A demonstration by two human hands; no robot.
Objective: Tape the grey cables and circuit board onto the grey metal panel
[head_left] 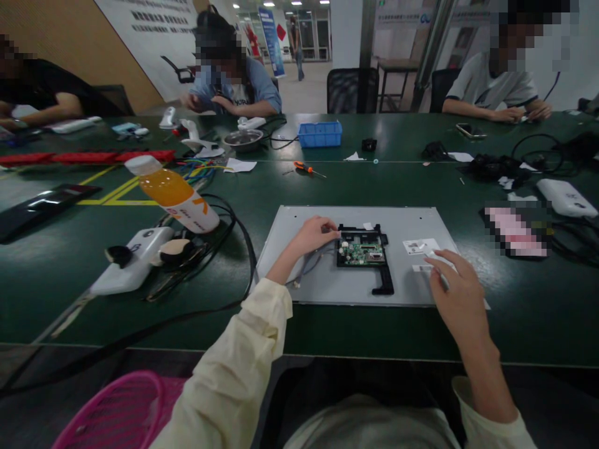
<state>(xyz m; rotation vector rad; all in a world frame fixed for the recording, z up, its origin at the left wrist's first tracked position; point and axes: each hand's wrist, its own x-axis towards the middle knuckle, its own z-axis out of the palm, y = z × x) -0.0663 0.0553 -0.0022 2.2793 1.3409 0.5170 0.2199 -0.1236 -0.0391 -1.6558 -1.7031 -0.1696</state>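
Observation:
A flat grey panel [322, 288] lies on the green table. On it sits a black plastic frame [385, 279] around a green circuit board [358, 252]. My left hand [316, 235] is at the frame's upper left corner, thumb and fingertips pinched together; what they hold, if anything, is too small to make out. A grey cable [312, 267] runs below that hand. My right hand [458, 287] hovers over the panel's right edge beside a white label [419, 247], its fingers apart and slightly curled.
An orange drink bottle [173, 193], white power bank [135, 262] and black cables [241, 231] are to the left. Beyond the panel are a screwdriver [306, 168] and blue basket [320, 135]. A pink phone [513, 232] lies right. Other people sit across the table.

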